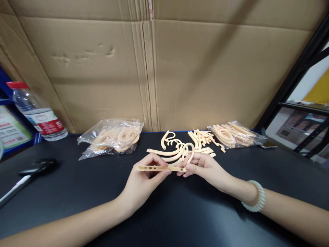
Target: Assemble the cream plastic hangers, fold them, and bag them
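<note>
My left hand [140, 180] is closed on a cream plastic hanger arm [154, 168], held level with its slotted side facing me. Fingers and thumb of my right hand [209, 169] pinch a curved hanger hook [193, 151] where its lower end meets the right end of that arm. Whether the two parts are locked together I cannot tell. Just behind my hands, several loose hanger arms [171, 159] lie on the black table [164, 212]. Farther back is a heap of small hooks and arms [203, 137].
A clear bag of hanger parts [113, 139] lies at the back left, another bag [231, 134] at the back right, beside a phone-like object [268, 145]. On the left are a red-capped bottle [42, 116] and a black device [38, 166] with a white cable. Cardboard [164, 68] stands behind.
</note>
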The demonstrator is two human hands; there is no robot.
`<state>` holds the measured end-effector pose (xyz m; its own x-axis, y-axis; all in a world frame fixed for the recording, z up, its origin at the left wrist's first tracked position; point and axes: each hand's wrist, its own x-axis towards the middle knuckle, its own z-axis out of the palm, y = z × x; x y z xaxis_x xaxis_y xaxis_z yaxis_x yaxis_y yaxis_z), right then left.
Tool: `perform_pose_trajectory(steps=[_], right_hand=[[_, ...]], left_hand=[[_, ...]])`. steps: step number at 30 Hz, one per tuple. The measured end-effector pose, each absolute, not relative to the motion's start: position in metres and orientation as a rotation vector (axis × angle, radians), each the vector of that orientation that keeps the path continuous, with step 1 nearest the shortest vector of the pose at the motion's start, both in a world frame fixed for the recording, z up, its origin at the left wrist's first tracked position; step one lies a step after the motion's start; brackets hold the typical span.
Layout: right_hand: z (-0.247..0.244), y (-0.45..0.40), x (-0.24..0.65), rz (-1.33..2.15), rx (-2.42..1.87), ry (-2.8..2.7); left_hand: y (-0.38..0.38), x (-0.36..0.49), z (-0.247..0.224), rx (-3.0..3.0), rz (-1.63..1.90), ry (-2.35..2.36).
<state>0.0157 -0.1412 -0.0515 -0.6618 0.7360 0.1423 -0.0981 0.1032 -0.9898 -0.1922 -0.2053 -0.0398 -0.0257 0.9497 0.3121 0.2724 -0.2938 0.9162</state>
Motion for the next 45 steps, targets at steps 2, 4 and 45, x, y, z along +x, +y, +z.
perform_pose_trajectory(steps=[2, 4, 45], right_hand=[[-0.0521, -0.1411, 0.0152, 1.615, -0.632, -1.742], [-0.0525, -0.141, 0.0145, 1.61, -0.637, -1.74], [-0.0582, -0.1442, 0.0095, 1.487, -0.584, -1.756]], left_hand=[[-0.2062, -0.1924, -0.039, 1.666, 1.363, 1.301], [-0.2069, -0.1926, -0.0387, 1.711, 1.371, 1.292], [-0.2142, -0.189, -0.0411, 1.865, 1.26, 1.246]])
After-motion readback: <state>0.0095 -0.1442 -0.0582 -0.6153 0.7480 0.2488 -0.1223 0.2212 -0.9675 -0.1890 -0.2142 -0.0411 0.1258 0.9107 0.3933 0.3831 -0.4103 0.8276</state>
